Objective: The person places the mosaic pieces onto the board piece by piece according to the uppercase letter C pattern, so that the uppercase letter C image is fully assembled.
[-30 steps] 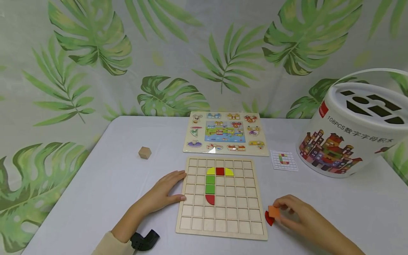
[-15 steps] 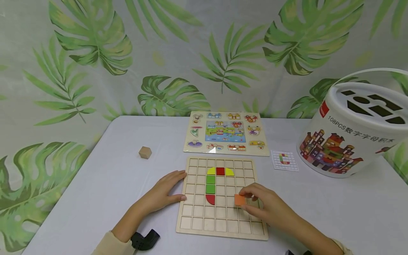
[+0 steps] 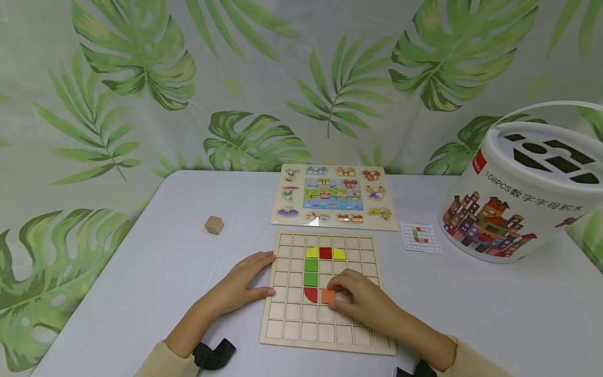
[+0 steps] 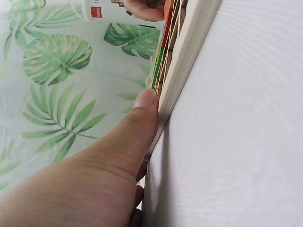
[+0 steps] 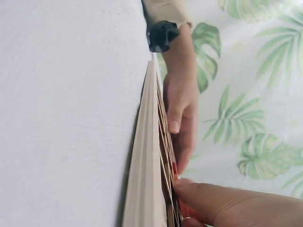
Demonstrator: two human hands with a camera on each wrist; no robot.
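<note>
A wooden grid board [image 3: 308, 332] lies on the table. My right hand [image 3: 365, 301] pinches an orange square tile [image 3: 327, 296] by its right side over the board. This tile is just right of a red quarter-round tile [image 3: 311, 295]; whether it sits fully in its cell I cannot tell. Two green square tiles [image 3: 311, 272] stand above that quarter-round. The top row holds a red square tile [image 3: 325, 253] between two yellow quarter-round tiles [image 3: 339, 254]. My left hand [image 3: 242, 280] rests at the board's left edge, its thumb [image 4: 144, 101] touching the side.
Behind the board lies a picture puzzle [image 3: 278, 222]. A small pattern card [image 3: 421, 237] is at the right, beside a large white bucket [image 3: 509, 209]. A wooden cube [image 3: 214, 225] sits at the left on the white tablecloth [image 3: 179, 272].
My right hand has carried the orange tile leftward from beside the board to the cell by the red quarter-round. A red piece at the board's right is now out of sight. My left hand stayed put.
</note>
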